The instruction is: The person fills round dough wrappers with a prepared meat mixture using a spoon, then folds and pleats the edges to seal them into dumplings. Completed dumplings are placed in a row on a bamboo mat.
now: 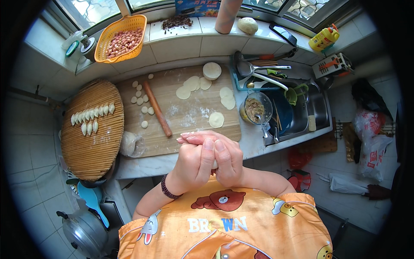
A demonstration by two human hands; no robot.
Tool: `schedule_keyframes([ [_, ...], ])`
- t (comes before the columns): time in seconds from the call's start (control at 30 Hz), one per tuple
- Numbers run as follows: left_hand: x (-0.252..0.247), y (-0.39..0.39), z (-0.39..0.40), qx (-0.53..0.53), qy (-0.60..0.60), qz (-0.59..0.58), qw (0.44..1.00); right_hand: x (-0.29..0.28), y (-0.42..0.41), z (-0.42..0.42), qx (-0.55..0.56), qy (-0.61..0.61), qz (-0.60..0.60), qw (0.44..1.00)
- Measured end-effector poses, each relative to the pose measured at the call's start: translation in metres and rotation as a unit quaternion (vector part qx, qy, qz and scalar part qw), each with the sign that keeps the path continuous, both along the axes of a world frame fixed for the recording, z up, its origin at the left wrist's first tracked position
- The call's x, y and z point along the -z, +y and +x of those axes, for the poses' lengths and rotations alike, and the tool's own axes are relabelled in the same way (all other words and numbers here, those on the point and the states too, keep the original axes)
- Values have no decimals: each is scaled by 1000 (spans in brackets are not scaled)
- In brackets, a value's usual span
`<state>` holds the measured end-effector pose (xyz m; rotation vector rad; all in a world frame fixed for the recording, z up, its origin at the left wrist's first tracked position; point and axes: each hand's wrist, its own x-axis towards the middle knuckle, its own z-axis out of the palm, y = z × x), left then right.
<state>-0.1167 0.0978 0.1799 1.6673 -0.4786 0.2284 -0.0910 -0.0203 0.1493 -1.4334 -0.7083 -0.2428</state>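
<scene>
My left hand and my right hand are pressed together in front of my chest, thumbs side by side, closed around a dumpling; only a bit of its white dough shows between them. Beyond them, a wooden board dusted with flour bears a wooden rolling pin, several small dough discs at its left, and rolled wrappers at its right. A glass bowl of filling with a spoon in it stands right of the board. Shaped dumplings lie in two rows on a round slatted tray at the left.
A plastic bag lies between tray and board. A small white bowl stands at the board's back edge. Utensils fill a blue rack beside the sink. On the ledge sits a yellow basket of peanuts. A metal pot stands lower left.
</scene>
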Motion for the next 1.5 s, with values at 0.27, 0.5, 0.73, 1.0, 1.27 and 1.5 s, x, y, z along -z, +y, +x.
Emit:
schedule_keyframes([
  [0.27,0,5,3,-47,-95,52,993,-27,-6,6,-70,-10,-66,995],
  [0.5,-6,10,0,-42,-141,57,988,-34,-4,14,-76,-116,-84,987],
  [0.73,-6,12,4,-57,-199,79,975,-40,-2,15,-90,-107,-63,988],
  [1.0,-1,13,9,-66,-267,114,955,-35,-2,16,-53,-161,-95,981],
  [1.27,8,10,5,-81,-285,148,944,-20,19,12,100,-304,-16,947],
  [1.5,39,-2,-3,-319,-503,445,668,-28,12,3,46,-248,-52,966],
])
